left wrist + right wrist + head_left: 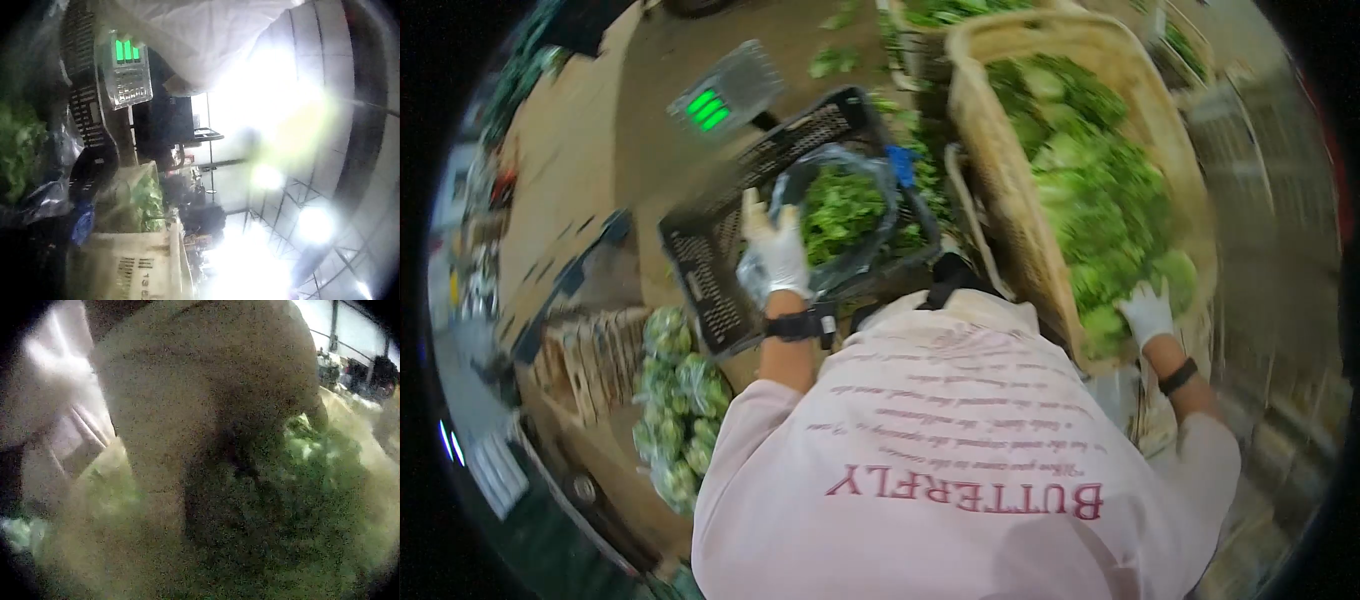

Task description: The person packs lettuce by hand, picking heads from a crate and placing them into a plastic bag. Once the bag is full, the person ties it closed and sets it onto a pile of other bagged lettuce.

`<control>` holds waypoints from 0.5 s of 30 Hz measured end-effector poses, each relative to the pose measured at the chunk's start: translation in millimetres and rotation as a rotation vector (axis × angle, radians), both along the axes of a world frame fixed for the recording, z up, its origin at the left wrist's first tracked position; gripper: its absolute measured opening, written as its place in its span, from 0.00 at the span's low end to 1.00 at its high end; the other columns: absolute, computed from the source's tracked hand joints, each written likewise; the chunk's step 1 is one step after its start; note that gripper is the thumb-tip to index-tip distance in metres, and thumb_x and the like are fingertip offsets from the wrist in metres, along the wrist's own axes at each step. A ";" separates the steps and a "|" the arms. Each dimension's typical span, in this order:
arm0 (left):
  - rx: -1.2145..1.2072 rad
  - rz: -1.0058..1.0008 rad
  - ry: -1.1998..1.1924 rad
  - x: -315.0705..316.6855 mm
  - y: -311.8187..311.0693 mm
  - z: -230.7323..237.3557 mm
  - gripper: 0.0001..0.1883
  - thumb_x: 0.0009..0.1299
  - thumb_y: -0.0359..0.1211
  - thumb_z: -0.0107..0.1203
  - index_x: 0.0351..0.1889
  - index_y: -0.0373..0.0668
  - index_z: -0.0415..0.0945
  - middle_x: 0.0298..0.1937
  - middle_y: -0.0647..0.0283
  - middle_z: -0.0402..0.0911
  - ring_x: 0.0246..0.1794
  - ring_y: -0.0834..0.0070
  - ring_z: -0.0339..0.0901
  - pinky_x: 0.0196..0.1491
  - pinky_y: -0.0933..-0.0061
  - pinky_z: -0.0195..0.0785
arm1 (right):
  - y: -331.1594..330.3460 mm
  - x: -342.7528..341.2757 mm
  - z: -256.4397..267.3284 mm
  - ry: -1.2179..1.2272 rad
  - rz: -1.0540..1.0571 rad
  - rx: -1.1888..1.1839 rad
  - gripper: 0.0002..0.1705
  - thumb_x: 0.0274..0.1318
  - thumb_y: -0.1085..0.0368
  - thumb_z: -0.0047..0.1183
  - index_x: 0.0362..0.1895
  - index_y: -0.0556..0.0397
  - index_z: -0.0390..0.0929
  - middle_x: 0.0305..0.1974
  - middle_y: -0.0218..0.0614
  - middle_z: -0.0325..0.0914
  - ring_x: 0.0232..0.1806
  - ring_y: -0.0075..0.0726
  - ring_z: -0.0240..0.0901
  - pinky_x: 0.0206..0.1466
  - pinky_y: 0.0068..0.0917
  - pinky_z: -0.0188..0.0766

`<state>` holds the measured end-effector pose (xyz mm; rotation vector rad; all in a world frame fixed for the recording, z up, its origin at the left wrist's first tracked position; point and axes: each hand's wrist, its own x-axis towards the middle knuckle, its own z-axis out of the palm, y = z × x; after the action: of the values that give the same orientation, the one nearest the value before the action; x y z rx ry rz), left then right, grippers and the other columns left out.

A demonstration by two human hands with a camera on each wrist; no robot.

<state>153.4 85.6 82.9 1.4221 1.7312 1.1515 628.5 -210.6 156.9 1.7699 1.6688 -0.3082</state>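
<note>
My left hand, in a white glove, is at the near left side of a clear plastic bag, with the forefinger and thumb extended. The bag holds leafy greens and lies in a black crate. At the right, my gloved right hand touches pale green lettuce at the near end of a cream crate, fingers spread. In the left wrist view the bag shows at the left. Dim and blurred, the right wrist view shows lettuce.
A scale with green lit digits stands beyond the black crate. Bagged vegetables lie at the left beside a stack of wooden-looking crates. Loose leaves are scattered past the scale. More crates stand at the right.
</note>
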 end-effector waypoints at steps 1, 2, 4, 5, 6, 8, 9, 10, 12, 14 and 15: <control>0.009 -0.005 -0.035 -0.2 -3.9 -7.9 0.33 0.63 0.30 0.56 0.67 0.41 0.58 0.62 0.52 0.59 0.60 0.62 0.60 0.65 0.65 0.51 | -0.1 0.3 -9.4 -0.003 0.105 0.033 0.11 0.53 0.65 0.47 0.38 0.38 0.80 0.50 0.36 0.74 0.63 0.41 0.59 0.69 0.63 0.37; -0.022 -0.016 -0.026 2.9 -9.1 2.9 0.32 0.63 0.30 0.57 0.66 0.41 0.58 0.61 0.52 0.60 0.60 0.61 0.60 0.65 0.65 0.50 | 15.0 -10.5 -6.2 -0.069 0.178 -0.065 0.11 0.52 0.65 0.49 0.40 0.41 0.79 0.51 0.36 0.73 0.61 0.42 0.63 0.68 0.61 0.40; 0.036 -0.029 -0.009 -0.7 -13.1 -10.7 0.31 0.62 0.29 0.57 0.65 0.41 0.60 0.59 0.52 0.63 0.60 0.61 0.60 0.64 0.65 0.50 | 39.0 -22.1 -9.1 -0.075 0.004 -0.428 0.13 0.52 0.64 0.50 0.44 0.41 0.76 0.51 0.35 0.73 0.57 0.42 0.67 0.69 0.58 0.42; 0.005 -0.006 -0.027 -3.1 -17.0 -12.9 0.31 0.62 0.29 0.57 0.65 0.41 0.60 0.59 0.52 0.63 0.60 0.61 0.60 0.64 0.65 0.50 | 40.7 -22.3 -12.9 -0.074 0.015 -0.423 0.13 0.52 0.64 0.50 0.44 0.41 0.76 0.51 0.35 0.73 0.57 0.42 0.67 0.69 0.58 0.42; -0.027 0.014 -0.049 -4.0 -23.3 -14.6 0.31 0.63 0.28 0.57 0.65 0.41 0.61 0.59 0.52 0.63 0.60 0.62 0.60 0.64 0.65 0.51 | 38.1 -19.2 -17.0 -0.074 0.089 -0.414 0.15 0.52 0.63 0.52 0.46 0.41 0.75 0.49 0.35 0.74 0.54 0.41 0.70 0.67 0.56 0.47; -0.048 0.048 -0.076 -9.6 -30.9 -19.4 0.31 0.63 0.28 0.56 0.65 0.41 0.61 0.60 0.52 0.63 0.60 0.62 0.61 0.64 0.66 0.52 | 36.5 -8.7 -23.0 -0.075 0.166 -0.411 0.16 0.51 0.62 0.54 0.47 0.41 0.74 0.47 0.35 0.75 0.52 0.40 0.72 0.65 0.54 0.52; -0.073 0.072 -0.102 -13.4 -34.4 -23.1 0.31 0.63 0.28 0.56 0.65 0.42 0.61 0.60 0.52 0.63 0.60 0.63 0.61 0.63 0.66 0.53 | 37.6 -0.2 -26.6 -0.010 0.168 -0.424 0.18 0.49 0.61 0.56 0.47 0.40 0.74 0.44 0.35 0.76 0.50 0.39 0.73 0.61 0.50 0.57; -0.052 0.062 -0.079 -19.6 -37.1 -29.3 0.30 0.63 0.27 0.56 0.65 0.41 0.61 0.57 0.52 0.66 0.57 0.63 0.64 0.62 0.66 0.55 | 36.7 6.8 -27.4 0.054 0.162 -0.440 0.20 0.46 0.60 0.58 0.47 0.39 0.74 0.41 0.35 0.77 0.48 0.38 0.74 0.57 0.46 0.62; -0.059 0.096 0.026 -21.9 -42.7 -24.3 0.29 0.64 0.27 0.56 0.64 0.40 0.62 0.54 0.52 0.69 0.54 0.64 0.67 0.60 0.68 0.58 | 37.7 9.2 1.4 0.144 0.221 -0.389 0.21 0.41 0.60 0.60 0.45 0.37 0.75 0.35 0.32 0.78 0.41 0.41 0.76 0.43 0.38 0.70; -0.085 0.103 -0.059 -25.5 -45.0 -30.5 0.27 0.64 0.26 0.55 0.63 0.38 0.63 0.52 0.52 0.72 0.52 0.65 0.69 0.58 0.69 0.60 | 20.5 37.1 -11.1 0.231 0.251 -0.288 0.24 0.37 0.56 0.63 0.45 0.36 0.75 0.34 0.33 0.77 0.40 0.43 0.75 0.42 0.39 0.70; -0.106 0.088 0.017 -28.9 -45.5 -33.7 0.27 0.64 0.26 0.54 0.63 0.38 0.63 0.52 0.52 0.71 0.51 0.66 0.69 0.56 0.69 0.61 | 13.0 48.4 -15.8 0.268 0.261 -0.251 0.26 0.35 0.55 0.65 0.45 0.36 0.75 0.34 0.33 0.77 0.40 0.43 0.75 0.42 0.39 0.70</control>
<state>124.4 40.0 49.3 1.3075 1.8547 1.0792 676.8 -197.7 141.1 1.3544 1.9283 -0.6271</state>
